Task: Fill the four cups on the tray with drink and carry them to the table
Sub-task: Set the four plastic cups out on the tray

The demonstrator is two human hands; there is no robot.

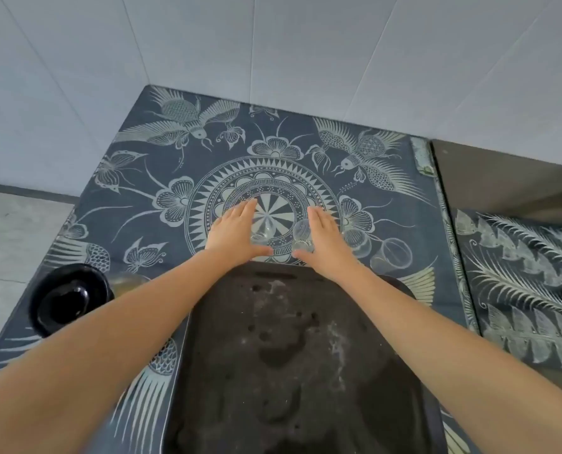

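Cups (391,257): 4, clear, beyond tray (289,339)

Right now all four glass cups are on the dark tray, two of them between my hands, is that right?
Not quite. The head view shows the four glass cups on the patterned cloth just beyond the dark tray, not on it. Two of them are indeed between your left hand and right hand; the other two lie to the right of the right hand.
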